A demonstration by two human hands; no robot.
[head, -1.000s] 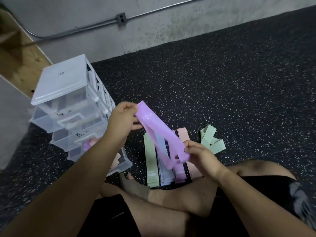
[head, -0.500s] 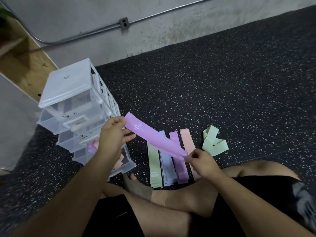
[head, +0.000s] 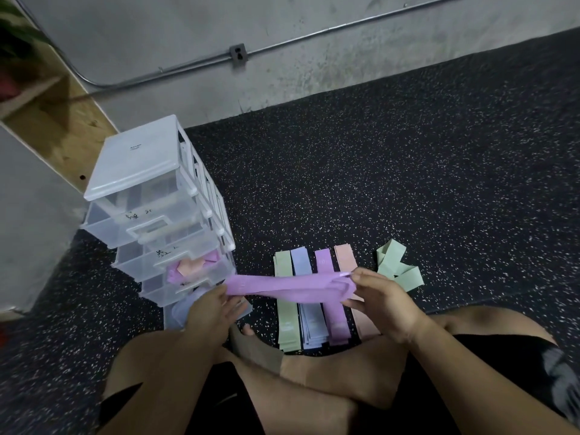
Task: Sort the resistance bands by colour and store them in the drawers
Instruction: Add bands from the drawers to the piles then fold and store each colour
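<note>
A purple resistance band (head: 282, 285) is stretched almost level between my hands. My left hand (head: 213, 312) pinches its left end in front of the clear plastic drawer unit (head: 147, 199). My right hand (head: 381, 298) grips the folded right end. Under the band, flat piles lie side by side on the floor: green (head: 287, 324), blue (head: 309, 328), purple (head: 337, 324) and pink (head: 364, 321). A loose green band (head: 397, 265) lies crumpled to the right. Several drawers stand pulled out; one (head: 191, 268) holds pink and purple bands.
The dark speckled rubber floor (head: 408, 183) stretches to the right and back. A grey concrete wall (head: 282, 73) with a conduit and outlet runs behind. A wooden panel (head: 62, 130) leans at the left. My crossed legs (head: 298, 387) lie close under the piles.
Both hands lowered the purple band from a raised slant to nearly level. My left hand dropped from beside the upper drawers to the lowest drawers. The view tilted slightly.
</note>
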